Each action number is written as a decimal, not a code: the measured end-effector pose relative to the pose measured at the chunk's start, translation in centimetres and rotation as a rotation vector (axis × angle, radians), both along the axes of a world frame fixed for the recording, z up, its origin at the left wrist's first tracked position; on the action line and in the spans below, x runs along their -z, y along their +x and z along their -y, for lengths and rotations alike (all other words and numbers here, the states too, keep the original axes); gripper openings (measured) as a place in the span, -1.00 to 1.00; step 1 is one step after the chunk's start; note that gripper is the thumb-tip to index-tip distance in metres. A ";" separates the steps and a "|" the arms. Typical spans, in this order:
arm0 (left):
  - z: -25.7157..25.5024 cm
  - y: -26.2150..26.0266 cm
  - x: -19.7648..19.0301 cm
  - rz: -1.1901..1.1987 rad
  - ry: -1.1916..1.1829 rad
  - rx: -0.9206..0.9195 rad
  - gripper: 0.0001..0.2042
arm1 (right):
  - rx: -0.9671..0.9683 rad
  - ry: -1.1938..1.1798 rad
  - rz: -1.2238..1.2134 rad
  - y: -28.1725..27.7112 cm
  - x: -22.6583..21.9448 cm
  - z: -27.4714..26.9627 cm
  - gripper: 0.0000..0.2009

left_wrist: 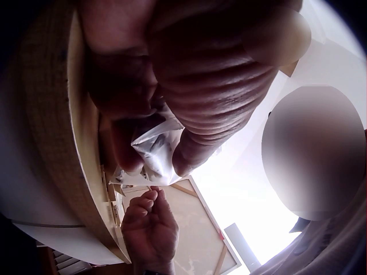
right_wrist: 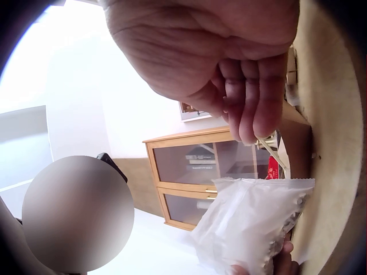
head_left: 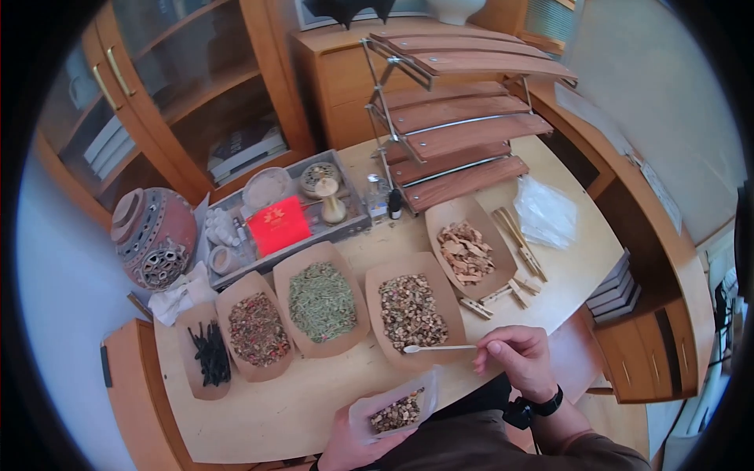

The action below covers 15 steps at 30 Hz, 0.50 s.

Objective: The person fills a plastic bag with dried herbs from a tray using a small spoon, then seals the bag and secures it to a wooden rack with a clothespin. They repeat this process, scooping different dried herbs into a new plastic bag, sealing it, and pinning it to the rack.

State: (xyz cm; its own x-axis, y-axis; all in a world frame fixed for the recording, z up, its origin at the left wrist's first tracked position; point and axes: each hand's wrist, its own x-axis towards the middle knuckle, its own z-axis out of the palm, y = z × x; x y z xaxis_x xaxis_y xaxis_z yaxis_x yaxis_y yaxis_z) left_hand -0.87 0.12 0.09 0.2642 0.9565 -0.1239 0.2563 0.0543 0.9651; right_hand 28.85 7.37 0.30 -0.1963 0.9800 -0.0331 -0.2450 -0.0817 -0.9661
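left hand [head_left: 365,441] at six o'clock, thumb and fingers closed in a grip. right hand [head_left: 517,357] between four and five o'clock, fingertips pinched, fingers bent; right forearm [head_left: 572,428] trails toward five.

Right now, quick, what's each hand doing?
Left hand: closed, holding the small bag.
Right hand: closed, pinching the little spoon.

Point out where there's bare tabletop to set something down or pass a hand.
The widest bare patch of table is near left, between the paper trays and the near edge, left of the pouch. A smaller one lies between the wooden tongs and the right edge. Crowded: the paper trays' row and the grey tray behind.
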 end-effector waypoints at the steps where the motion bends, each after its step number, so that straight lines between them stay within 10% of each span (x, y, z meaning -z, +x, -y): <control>1: -0.1 0.1 -0.1 0.005 -0.006 0.012 -0.44 | -0.009 0.011 -0.015 0.1 0.0 0.1 -0.84; 15: 0.1 -0.2 -0.2 -0.049 -0.029 0.002 -0.43 | 0.087 0.118 0.070 1.1 -0.7 0.3 -0.84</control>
